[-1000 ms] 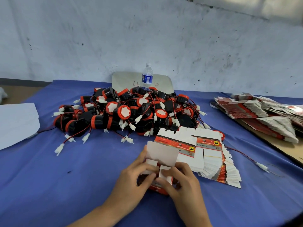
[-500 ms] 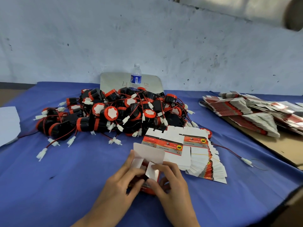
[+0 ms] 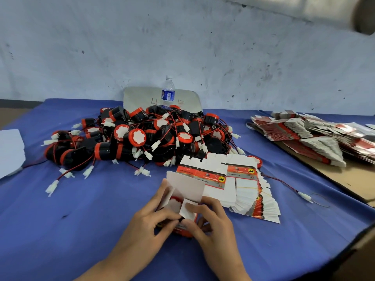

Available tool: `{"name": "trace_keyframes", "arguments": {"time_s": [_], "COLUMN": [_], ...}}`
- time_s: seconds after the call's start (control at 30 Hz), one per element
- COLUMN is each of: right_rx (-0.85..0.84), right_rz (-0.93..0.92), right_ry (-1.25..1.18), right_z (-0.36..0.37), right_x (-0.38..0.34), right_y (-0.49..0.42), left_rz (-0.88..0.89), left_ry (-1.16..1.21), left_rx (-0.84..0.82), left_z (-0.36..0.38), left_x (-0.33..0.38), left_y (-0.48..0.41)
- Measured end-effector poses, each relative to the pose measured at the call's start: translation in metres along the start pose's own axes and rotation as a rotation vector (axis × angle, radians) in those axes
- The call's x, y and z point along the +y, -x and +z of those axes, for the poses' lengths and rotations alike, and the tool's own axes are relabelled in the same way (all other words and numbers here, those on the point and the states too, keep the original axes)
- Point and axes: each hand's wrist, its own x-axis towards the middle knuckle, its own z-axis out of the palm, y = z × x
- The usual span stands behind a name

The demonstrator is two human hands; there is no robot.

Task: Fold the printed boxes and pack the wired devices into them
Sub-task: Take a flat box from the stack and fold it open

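Observation:
A small red and white printed box (image 3: 185, 189) stands open near the front of the blue table, its white lid flap up. Inside it shows the red-rimmed top of a wired device (image 3: 174, 202). My left hand (image 3: 150, 226) grips the box's left side and left flap. My right hand (image 3: 211, 224) holds the right side, its thumb pressing a small white side flap (image 3: 187, 208) inward. Behind lies a big heap of black and red wired devices (image 3: 142, 138) with white plugs. A fanned stack of flat printed boxes (image 3: 243, 191) lies just right of the hands.
A water bottle (image 3: 168, 92) stands before a grey board against the wall. More flat boxes (image 3: 308, 136) pile on brown cardboard at the right. White paper (image 3: 10, 151) lies at the left edge. A loose red-black wire with a plug (image 3: 304, 196) and a rubber band lie right of the stack.
The view has shifted a little. My right thumb has pushed the right side flap further over the box's opening; both hands stay on the box.

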Motion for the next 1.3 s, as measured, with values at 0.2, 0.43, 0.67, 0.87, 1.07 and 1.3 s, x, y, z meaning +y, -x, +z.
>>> {"name": "trace_keyframes", "arguments": {"time_s": [0.2,0.43,0.67,0.87,1.07,1.3], "right_rx": [0.008,0.021,0.057,0.157,0.252,0.183], "right_rz": [0.025,0.055,0.061,0.125,0.209,0.172], "right_ry": [-0.026,-0.061,-0.037,-0.330,-0.712,-0.485], "right_z": [0.000,0.001,0.005,-0.002,-0.025,-0.016], "right_x": [-0.002,-0.006,-0.010,-0.015,-0.029,-0.034], "right_y": [-0.001,-0.002,-0.004,-0.008,-0.013,-0.012], "left_rz": [0.071,0.084,0.033,0.153,0.166,0.176], "left_ry": [-0.195,-0.248,-0.201,-0.275,-0.015,0.035], "left_rx": [-0.116,0.007,0.039,-0.018,-0.177,-0.256], "left_z": [-0.007,0.001,0.005,0.007,0.002,0.003], "left_x": [0.004,0.010,0.006,0.004,0.003,0.000], "left_y": [-0.001,-0.001,0.002,0.000,-0.003,-0.004]}}
